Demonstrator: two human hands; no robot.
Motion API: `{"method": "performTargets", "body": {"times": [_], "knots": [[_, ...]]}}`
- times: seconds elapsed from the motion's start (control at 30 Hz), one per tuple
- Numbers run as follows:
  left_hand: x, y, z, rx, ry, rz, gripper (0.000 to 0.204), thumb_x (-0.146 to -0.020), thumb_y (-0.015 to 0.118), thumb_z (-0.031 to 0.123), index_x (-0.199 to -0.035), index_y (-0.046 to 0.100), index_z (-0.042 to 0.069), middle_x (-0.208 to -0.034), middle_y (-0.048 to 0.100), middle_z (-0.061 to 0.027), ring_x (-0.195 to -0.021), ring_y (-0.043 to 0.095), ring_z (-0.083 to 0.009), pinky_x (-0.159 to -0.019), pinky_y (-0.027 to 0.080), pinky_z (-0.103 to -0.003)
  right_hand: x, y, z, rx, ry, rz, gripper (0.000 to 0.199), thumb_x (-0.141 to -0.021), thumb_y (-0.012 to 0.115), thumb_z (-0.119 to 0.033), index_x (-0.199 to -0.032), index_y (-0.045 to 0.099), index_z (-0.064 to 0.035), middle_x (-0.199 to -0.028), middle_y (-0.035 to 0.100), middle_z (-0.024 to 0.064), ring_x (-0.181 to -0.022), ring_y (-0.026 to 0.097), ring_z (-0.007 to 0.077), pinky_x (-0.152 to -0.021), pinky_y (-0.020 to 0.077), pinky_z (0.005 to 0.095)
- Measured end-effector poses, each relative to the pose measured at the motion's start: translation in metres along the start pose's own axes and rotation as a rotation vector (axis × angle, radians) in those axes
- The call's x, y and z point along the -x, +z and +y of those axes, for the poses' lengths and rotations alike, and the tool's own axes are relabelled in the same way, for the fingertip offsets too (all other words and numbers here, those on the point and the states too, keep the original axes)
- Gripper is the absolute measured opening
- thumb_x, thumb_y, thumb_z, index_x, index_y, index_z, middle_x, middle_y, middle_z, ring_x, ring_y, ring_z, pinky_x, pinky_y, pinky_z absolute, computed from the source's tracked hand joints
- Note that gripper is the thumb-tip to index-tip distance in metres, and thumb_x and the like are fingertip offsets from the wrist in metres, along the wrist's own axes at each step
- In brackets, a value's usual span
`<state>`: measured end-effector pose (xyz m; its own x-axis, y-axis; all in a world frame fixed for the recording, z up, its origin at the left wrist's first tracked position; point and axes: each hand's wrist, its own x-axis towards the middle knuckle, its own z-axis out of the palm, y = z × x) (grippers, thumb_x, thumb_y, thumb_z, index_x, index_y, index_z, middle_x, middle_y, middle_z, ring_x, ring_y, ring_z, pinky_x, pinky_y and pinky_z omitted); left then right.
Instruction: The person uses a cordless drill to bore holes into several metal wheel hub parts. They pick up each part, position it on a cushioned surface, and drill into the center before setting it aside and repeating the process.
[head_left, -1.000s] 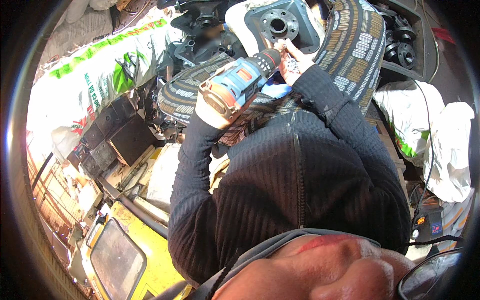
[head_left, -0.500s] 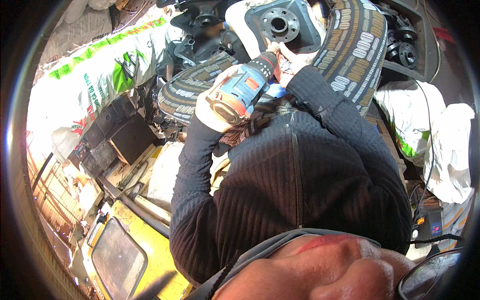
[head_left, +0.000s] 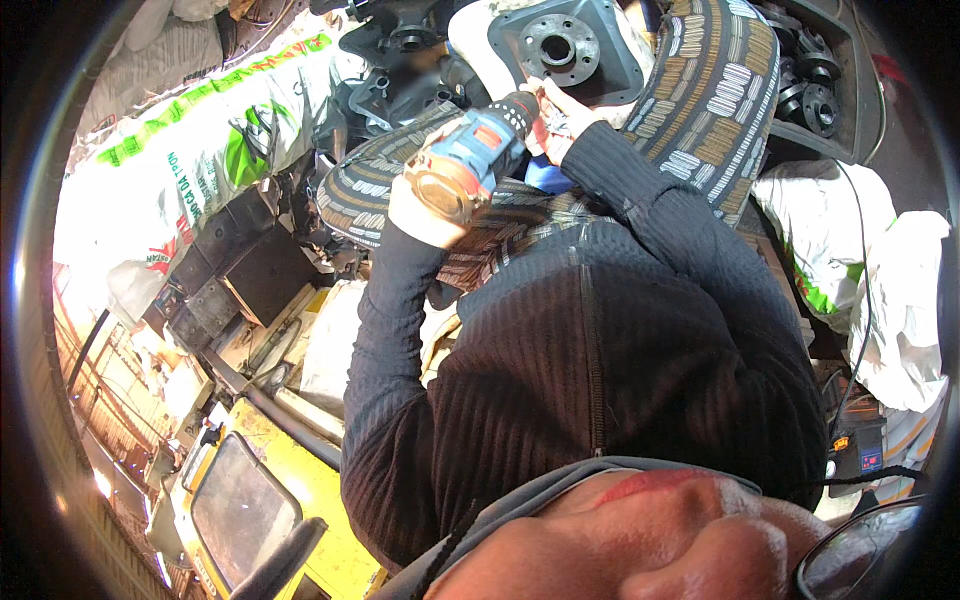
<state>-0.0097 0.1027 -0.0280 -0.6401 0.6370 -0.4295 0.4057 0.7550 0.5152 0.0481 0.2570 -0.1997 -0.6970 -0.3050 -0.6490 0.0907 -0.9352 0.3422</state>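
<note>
My left hand (head_left: 418, 212) is wrapped round a blue cordless drill (head_left: 468, 158), seen from its rear end. The drill tilts up and to the right, and its black chuck (head_left: 515, 112) reaches close to my right hand (head_left: 562, 118). The fingers of my right hand are bent together just beyond the chuck. Whatever they pinch is too small to make out. Right above them lies a dark square metal housing (head_left: 610, 82) with a round drilled flange (head_left: 557, 48) at its centre. Patterned dark trousers (head_left: 705, 95) cover my legs on both sides.
A black crate (head_left: 858, 95) of metal hubs stands at the far right. Dark metal parts (head_left: 390, 100) lie at the upper left beside a white and green sack (head_left: 230, 150). White bags (head_left: 900, 300) sit on the right. A yellow machine (head_left: 330, 530) is at the lower left.
The drill and my left hand have shifted slightly left, and the chuck has risen a little. My right hand has moved a little left and up with it.
</note>
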Motion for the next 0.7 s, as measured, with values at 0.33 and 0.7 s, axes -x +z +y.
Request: {"method": "performTargets", "body": {"times": [0.33,0.7], "knots": [[-0.062,-0.038,0.031,-0.324,0.313,-0.059,0.048,-0.069,0.069,0.029,-0.106,0.056,0.003,-0.074,0.064,-0.016,-0.068,0.063,-0.0308,-0.061,0.052,-0.035,0.023,-0.019,-0.029,0.529,-0.532,0.216,0.023,-0.091,0.047,-0.022,-0.098,0.062,-0.0069,-0.058,0.039,-0.0059,-0.046,0.033,0.0025,-0.039,0.0254,0.018],[-0.137,-0.06,0.077,-0.523,0.276,-0.449,0.03,-0.067,0.065,0.024,-0.092,0.064,0.007,-0.082,0.065,-0.0163,-0.078,0.063,-0.0304,-0.07,0.051,-0.037,-0.023,-0.021,-0.044,1.117,-1.063,0.377,0.028,-0.086,0.057,-0.024,-0.101,0.058,-0.0006,-0.066,0.053,-0.0018,-0.058,0.047,0.0057,-0.054,0.0396,0.0216]]}}
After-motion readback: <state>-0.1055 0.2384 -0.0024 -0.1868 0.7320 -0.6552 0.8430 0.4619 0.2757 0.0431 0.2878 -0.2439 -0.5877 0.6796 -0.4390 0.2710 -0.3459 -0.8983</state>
